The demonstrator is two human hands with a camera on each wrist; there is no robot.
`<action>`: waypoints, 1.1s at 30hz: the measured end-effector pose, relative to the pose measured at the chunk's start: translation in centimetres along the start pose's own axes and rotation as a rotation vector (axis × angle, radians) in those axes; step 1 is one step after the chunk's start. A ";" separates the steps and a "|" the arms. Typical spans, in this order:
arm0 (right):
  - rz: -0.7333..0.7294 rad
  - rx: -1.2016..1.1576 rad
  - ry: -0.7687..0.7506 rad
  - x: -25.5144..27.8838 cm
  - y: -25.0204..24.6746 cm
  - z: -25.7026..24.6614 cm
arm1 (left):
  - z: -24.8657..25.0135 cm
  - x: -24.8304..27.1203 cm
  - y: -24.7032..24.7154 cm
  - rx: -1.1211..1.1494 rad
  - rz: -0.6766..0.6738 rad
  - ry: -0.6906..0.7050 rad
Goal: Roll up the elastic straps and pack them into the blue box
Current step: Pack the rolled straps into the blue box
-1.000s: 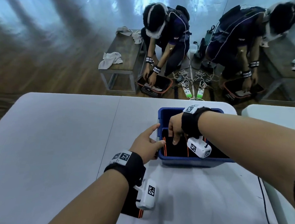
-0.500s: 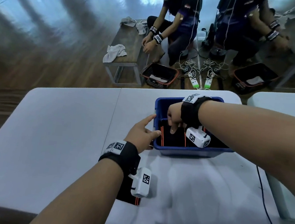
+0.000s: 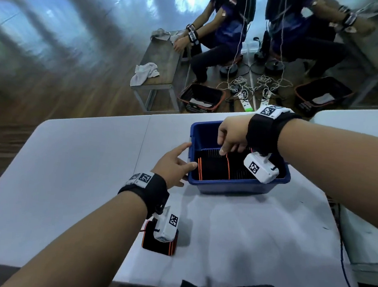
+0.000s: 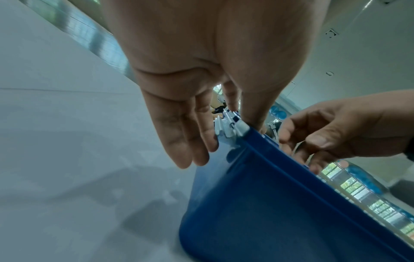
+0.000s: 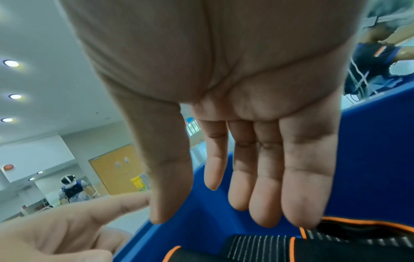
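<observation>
- Blue box (image 3: 232, 188): a rectangular plastic tub with a raised rim, standing on the white table (image 3: 66, 178).
- Elastic straps (image 3: 215, 168): black ribbed bands with orange edging, lying rolled side by side inside the box.
- One further rolled strap (image 3: 158, 243): black with orange edges, on the table near the left forearm, well apart from the box.
- Left hand (image 3: 172, 164): fingers straight and relaxed, resting against the box's left wall and corner, gripping nothing.
- Right hand (image 3: 232, 135): above the box interior, fingers extended downward and slack, holding nothing; fingertips (image 5: 300, 212) just above the straps.
</observation>
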State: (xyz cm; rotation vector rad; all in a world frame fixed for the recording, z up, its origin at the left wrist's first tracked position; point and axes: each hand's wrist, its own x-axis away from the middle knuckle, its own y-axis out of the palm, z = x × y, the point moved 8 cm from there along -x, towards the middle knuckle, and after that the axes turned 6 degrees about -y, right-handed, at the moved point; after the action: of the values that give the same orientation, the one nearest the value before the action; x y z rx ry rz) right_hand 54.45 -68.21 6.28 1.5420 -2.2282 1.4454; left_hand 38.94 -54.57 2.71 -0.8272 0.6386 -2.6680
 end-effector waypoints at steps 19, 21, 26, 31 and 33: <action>-0.087 -0.048 -0.116 9.5 19.4 -6.1 | 1.3 -1.7 -0.3 -0.257 -0.126 0.208; -0.013 -0.055 -0.115 8.7 21.8 -6.2 | 1.2 -1.6 -0.3 -0.245 -0.131 0.214; 0.136 -0.220 -0.047 7.3 25.8 -6.6 | 0.7 -1.9 -0.2 -0.181 -0.163 0.216; 0.246 -0.254 -0.004 6.4 27.6 -6.4 | 0.4 -2.2 -0.1 -0.139 -0.189 0.226; 0.285 -0.276 0.032 6.8 27.6 -5.7 | 0.4 -2.2 0.0 -0.131 -0.191 0.228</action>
State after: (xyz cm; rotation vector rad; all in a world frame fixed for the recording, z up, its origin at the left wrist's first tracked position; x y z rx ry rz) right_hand 27.67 -67.33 -4.86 1.1491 -2.5783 1.1415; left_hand 40.96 -53.86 1.97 -0.6492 0.8345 -2.9488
